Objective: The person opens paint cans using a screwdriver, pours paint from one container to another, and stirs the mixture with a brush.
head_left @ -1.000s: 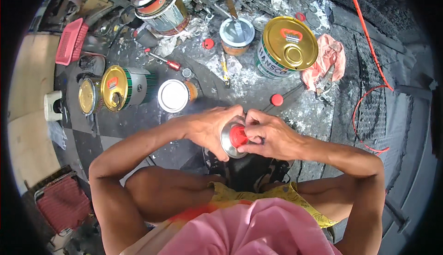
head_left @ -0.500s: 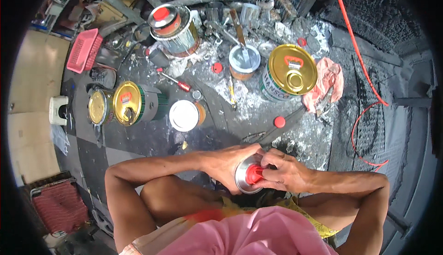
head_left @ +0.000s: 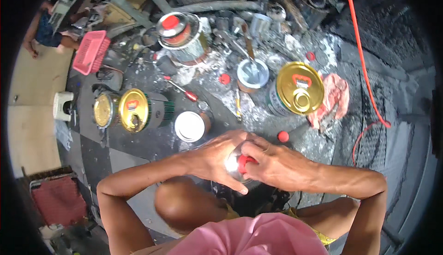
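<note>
Left hand [head_left: 214, 160] cups shiny metal can [head_left: 232, 163]; right fingers [head_left: 256, 153] on red cap [head_left: 243, 162].

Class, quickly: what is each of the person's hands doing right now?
Left hand: curved around the metal can, holding it.
Right hand: closed, fingers gripping the red plastic cap on top.

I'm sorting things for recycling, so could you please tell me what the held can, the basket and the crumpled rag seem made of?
Held can: probably metal, shiny, given its bright silvery glare.
Pink basket: likely plastic, smooth-looking, with a regular lattice.
Crumpled rag: apparently fabric, matte, with soft folds.
</note>
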A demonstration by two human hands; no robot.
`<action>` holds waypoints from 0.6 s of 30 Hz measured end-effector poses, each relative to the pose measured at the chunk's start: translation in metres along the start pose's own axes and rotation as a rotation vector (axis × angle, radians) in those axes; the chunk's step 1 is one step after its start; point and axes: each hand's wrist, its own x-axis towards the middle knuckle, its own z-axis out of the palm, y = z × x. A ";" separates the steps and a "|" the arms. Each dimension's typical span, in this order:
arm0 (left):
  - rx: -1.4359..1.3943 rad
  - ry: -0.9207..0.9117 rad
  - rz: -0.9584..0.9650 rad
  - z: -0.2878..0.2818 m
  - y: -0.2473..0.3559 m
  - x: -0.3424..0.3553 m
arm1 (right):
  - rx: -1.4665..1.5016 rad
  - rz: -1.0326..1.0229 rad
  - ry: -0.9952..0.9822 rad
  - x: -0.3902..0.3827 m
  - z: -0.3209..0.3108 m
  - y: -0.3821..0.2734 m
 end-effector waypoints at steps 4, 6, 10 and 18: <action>0.009 0.009 -0.202 -0.059 0.069 -0.019 | 0.074 -0.084 -0.095 0.031 -0.048 -0.024; -0.040 -0.087 -0.382 -0.062 0.101 -0.027 | 0.114 -0.157 -0.133 0.032 -0.071 -0.041; -0.233 -0.074 -0.098 -0.010 0.109 -0.044 | 0.057 -0.312 -0.360 -0.001 -0.070 -0.066; -0.525 -0.187 0.418 0.087 0.056 -0.004 | 0.344 -0.173 -0.279 -0.040 -0.041 -0.074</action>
